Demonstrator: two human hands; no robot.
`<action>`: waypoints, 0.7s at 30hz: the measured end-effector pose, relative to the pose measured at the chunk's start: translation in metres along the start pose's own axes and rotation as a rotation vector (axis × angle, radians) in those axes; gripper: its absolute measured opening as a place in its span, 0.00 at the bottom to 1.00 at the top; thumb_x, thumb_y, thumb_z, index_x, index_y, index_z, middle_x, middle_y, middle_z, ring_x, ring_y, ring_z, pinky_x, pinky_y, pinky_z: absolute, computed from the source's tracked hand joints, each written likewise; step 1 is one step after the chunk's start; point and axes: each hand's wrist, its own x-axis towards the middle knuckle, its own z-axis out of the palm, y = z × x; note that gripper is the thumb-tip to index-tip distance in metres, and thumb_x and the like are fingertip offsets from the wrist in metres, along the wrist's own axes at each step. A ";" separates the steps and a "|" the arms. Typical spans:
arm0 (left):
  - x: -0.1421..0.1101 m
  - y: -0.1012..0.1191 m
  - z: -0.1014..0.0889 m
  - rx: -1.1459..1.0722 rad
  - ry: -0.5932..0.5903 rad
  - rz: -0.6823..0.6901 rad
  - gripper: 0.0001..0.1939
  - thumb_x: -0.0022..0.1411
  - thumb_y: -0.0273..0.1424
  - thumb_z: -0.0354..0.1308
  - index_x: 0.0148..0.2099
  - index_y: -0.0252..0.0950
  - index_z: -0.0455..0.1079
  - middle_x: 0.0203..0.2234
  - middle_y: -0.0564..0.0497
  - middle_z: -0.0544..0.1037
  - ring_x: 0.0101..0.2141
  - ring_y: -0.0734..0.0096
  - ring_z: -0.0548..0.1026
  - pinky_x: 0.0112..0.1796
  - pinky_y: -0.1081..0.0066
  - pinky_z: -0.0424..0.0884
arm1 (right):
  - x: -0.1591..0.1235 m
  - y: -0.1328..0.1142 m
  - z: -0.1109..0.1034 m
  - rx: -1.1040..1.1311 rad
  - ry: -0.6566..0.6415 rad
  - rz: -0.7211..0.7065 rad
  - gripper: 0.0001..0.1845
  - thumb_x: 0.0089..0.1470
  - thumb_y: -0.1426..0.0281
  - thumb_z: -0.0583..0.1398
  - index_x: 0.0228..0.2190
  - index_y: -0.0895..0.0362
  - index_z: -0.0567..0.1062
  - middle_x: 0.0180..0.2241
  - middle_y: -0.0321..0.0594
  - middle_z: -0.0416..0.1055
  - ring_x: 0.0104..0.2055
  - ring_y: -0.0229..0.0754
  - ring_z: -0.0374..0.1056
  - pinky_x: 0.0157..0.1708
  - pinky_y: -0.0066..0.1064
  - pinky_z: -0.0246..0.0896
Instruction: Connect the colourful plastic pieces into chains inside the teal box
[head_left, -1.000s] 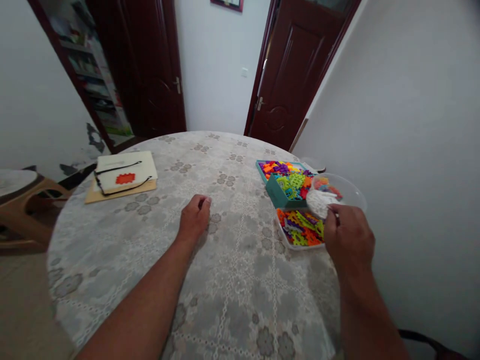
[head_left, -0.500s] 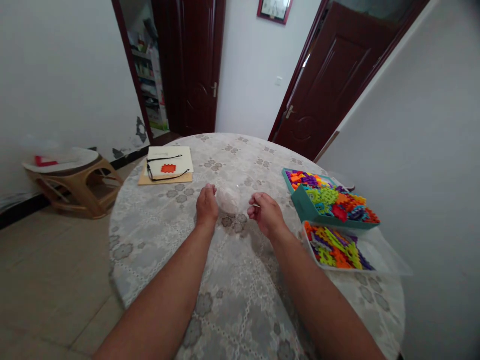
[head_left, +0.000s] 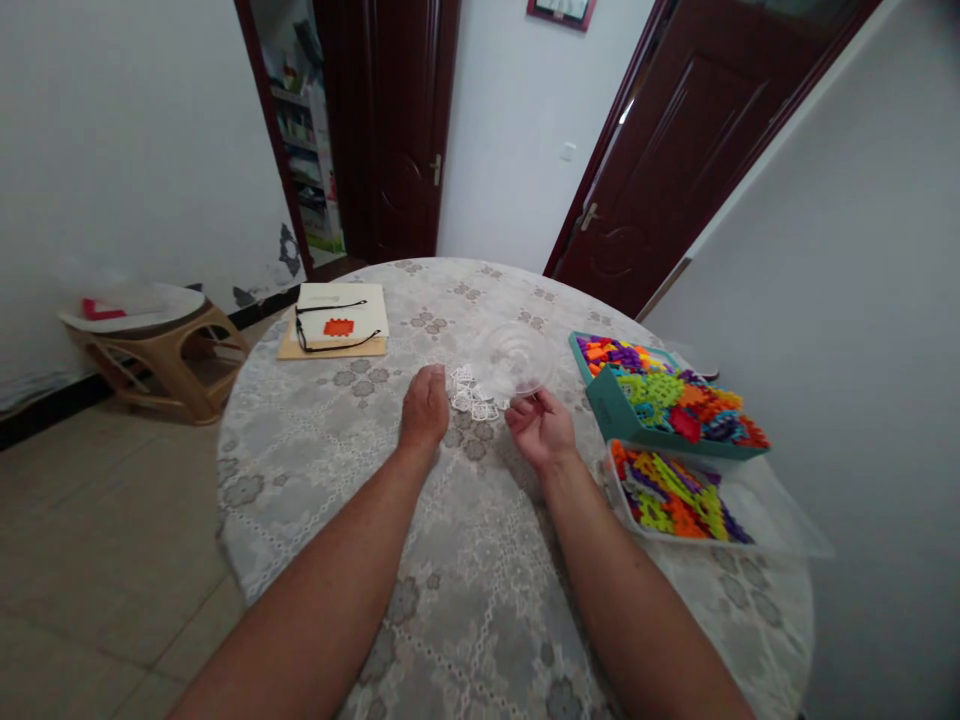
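Note:
Between my hands sits a small heap of white lattice-like pieces; whether a clear container surrounds them I cannot make out. My left hand is curled at the left side of the heap, its fingers largely hidden behind the thumb. A clear, round plastic lid is tilted up behind and to the right of the white pieces. At its near edge, my right hand pinches it, palm turned partly upward.
Black glasses and an orange toothed piece lie on a pale notebook at the left. On the right stand a teal box and a clear tray of colourful plastic pieces. A patterned cloth covers the round table.
My right hand has turned palm-up and now holds the clear lid, which has moved right and back, uncovering the white pieces. My left hand stays beside them. The view has shifted slightly.

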 end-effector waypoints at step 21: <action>-0.031 0.025 0.002 0.688 -0.588 0.439 0.19 0.74 0.41 0.54 0.62 0.43 0.74 0.62 0.42 0.77 0.68 0.44 0.65 0.67 0.41 0.55 | -0.063 0.001 -0.060 -1.477 -0.051 -0.945 0.12 0.67 0.69 0.53 0.44 0.54 0.76 0.46 0.47 0.73 0.52 0.50 0.70 0.56 0.43 0.66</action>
